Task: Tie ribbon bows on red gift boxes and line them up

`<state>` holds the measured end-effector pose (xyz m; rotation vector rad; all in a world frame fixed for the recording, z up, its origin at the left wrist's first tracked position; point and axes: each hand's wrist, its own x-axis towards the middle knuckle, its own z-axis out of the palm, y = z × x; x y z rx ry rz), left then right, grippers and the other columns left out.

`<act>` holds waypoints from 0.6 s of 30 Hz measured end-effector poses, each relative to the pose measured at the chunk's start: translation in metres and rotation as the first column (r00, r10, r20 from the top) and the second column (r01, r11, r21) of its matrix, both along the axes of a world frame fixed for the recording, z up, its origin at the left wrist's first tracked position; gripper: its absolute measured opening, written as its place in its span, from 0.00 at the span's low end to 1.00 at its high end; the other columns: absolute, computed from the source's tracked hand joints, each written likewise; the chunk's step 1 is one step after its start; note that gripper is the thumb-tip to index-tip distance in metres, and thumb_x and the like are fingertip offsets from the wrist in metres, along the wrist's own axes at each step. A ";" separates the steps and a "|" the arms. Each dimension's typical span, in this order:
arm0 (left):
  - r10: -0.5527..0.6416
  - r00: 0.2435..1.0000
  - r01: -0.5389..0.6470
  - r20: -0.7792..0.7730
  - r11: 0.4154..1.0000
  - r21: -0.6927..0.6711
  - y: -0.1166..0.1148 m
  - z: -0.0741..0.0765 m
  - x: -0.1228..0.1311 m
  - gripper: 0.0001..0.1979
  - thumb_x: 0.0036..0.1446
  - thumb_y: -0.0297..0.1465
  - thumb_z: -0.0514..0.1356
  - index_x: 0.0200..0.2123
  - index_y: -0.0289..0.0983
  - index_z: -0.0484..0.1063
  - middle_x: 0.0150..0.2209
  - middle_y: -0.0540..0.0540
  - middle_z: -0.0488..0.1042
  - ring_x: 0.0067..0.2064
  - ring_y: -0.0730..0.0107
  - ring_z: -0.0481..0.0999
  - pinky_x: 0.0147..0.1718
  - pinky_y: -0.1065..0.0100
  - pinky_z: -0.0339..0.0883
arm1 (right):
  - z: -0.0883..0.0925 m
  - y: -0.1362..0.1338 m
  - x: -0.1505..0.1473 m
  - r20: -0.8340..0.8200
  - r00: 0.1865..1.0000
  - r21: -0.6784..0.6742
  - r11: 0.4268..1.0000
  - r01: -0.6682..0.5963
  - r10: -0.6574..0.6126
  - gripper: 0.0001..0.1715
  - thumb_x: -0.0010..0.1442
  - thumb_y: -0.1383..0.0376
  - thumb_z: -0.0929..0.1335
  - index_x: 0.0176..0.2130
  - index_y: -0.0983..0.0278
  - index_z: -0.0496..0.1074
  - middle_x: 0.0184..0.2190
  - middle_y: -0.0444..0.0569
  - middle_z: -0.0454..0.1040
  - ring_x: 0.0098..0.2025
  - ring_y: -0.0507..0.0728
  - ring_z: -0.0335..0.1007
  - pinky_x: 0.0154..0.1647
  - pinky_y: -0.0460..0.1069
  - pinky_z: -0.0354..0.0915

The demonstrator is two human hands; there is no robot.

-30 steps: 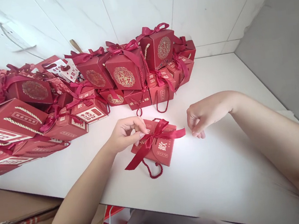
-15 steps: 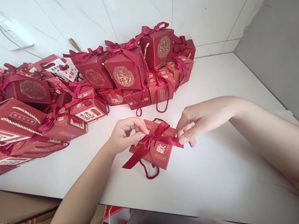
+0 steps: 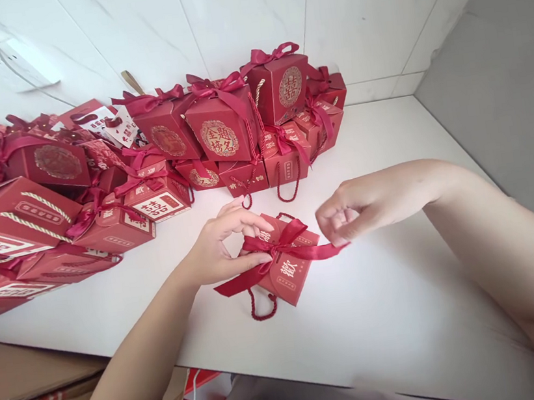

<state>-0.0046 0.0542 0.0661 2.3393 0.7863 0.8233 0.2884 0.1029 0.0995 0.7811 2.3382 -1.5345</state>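
A red gift box point(image 3: 290, 279) with pale lettering sits on the white table in front of me. Across its top lies a bow of dark red satin ribbon point(image 3: 295, 229), and a twisted cord handle point(image 3: 265, 315) hangs from its near side. My left hand point(image 3: 228, 241) is at the bow's left loop, its thumb and index finger apart on either side of it. On the box's other side, my right hand point(image 3: 348, 215) pinches the end of the right ribbon tail, which is drawn out past the box. The left tail point(image 3: 238, 281) lies loose below my left thumb.
Several finished red gift boxes point(image 3: 221, 127) with bows are stacked along the tiled wall point(image 3: 242, 13), with a larger pile point(image 3: 27, 212) at the left. Cardboard point(image 3: 24, 370) lies below the table's front left edge. A grey wall point(image 3: 500, 64) bounds the right.
My right hand has moved slightly right and up, pulling the ribbon tail out straighter. My left thumb and index finger have spread apart around the left loop.
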 end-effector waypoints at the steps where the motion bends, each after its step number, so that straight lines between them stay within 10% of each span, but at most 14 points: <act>1: 0.000 1.000 0.000 0.001 1.000 -0.001 0.000 0.000 0.000 0.15 0.51 0.33 0.71 0.41 0.38 0.74 0.35 0.47 0.79 0.33 0.70 0.75 0.50 0.58 0.68 | -0.002 0.001 -0.001 -0.062 0.996 0.020 0.998 0.063 -0.062 0.11 0.62 0.56 0.68 0.40 0.61 0.75 0.38 0.47 0.78 0.38 0.57 0.72 0.37 0.49 0.64; 6: -0.018 1.000 0.018 0.009 1.000 -0.017 0.001 -0.002 0.000 0.15 0.50 0.33 0.71 0.42 0.38 0.75 0.36 0.46 0.80 0.35 0.68 0.75 0.47 0.61 0.69 | -0.018 0.003 -0.019 -0.358 0.877 -0.019 0.942 0.336 -0.321 0.20 0.64 0.49 0.66 0.46 0.59 0.75 0.46 0.48 0.76 0.48 0.60 0.69 0.51 0.54 0.62; 18: -0.046 0.997 0.053 0.062 0.990 -0.131 0.002 -0.008 -0.007 0.10 0.61 0.32 0.61 0.46 0.39 0.74 0.37 0.46 0.79 0.36 0.69 0.77 0.50 0.61 0.69 | -0.029 -0.004 -0.036 -0.470 0.859 -0.286 0.956 0.068 -0.202 0.19 0.65 0.52 0.68 0.46 0.62 0.79 0.57 0.51 0.73 0.59 0.60 0.66 0.61 0.55 0.59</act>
